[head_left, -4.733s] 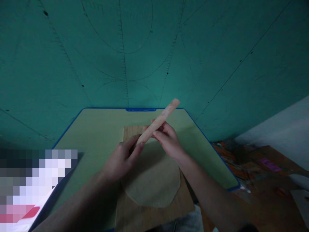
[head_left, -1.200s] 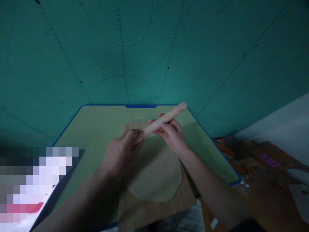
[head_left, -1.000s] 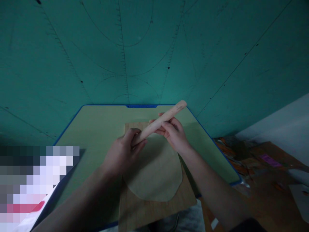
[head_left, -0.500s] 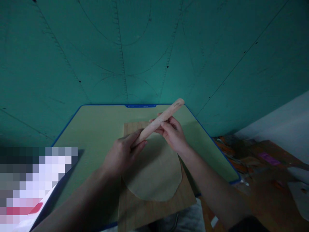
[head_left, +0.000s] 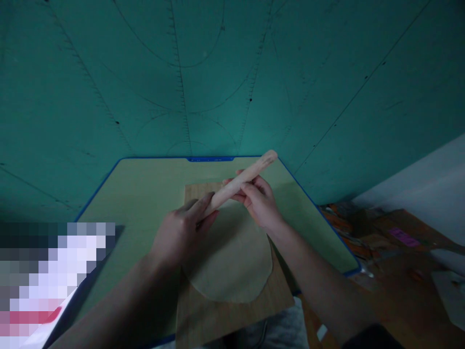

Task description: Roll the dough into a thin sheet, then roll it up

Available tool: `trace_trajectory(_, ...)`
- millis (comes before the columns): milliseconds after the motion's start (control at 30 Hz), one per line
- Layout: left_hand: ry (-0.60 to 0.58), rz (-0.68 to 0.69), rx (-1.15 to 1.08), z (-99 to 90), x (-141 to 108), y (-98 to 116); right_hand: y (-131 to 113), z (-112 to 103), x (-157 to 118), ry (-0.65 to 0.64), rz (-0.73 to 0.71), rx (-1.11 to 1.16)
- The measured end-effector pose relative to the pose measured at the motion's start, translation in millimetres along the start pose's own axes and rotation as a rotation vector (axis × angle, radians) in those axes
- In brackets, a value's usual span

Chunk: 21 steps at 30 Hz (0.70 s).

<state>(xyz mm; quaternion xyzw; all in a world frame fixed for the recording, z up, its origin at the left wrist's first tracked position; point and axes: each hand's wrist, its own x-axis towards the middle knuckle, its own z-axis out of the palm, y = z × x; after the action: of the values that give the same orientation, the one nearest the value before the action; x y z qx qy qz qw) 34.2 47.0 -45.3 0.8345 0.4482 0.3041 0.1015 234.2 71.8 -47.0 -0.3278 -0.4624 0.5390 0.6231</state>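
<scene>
A pale wooden rolling pin [head_left: 250, 172] slants up to the right above a flat round sheet of dough [head_left: 232, 261]. My left hand [head_left: 185, 225] is closed around its lower end. Farther up the pin, my right hand [head_left: 257, 196] grips it between thumb and fingers. The dough lies on a wooden board [head_left: 203, 320]; its upper part is partly covered by the pin and my hands.
Beneath the board is a light table [head_left: 145, 184] with a blue rim, set against a green wall [head_left: 218, 87] with drawn lines. A pixelated pale item [head_left: 72, 261] is at the left. Cardboard boxes [head_left: 403, 232] lie at the lower right.
The view has shifted very slightly. Both hands keep hold of the rolling pin in nearly the same place, and the dough looks the same.
</scene>
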Motion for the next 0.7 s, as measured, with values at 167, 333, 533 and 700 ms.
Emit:
trace_trajectory(167, -0.011, -0.033, -0.023, 1.1, 0.4, 1.9, 1.1, -1.7, 0.9, 0.028, 0.018, -0.01)
trace_trajectory(333, -0.088, -0.12, -0.214, 0.6, 2.3, 4.0, 0.5, -4.1, 2.0, -0.023, 0.012, -0.022)
trace_trajectory(533, -0.068, -0.105, -0.281, -0.6, 2.1, 5.5, -1.6, -1.4, -0.2, -0.082, -0.022, 0.002)
trace_trajectory(700, -0.055, -0.1, -0.29, 0.9, 1.2, 5.9, -0.5, -1.1, -0.4, -0.076, -0.004, 0.016)
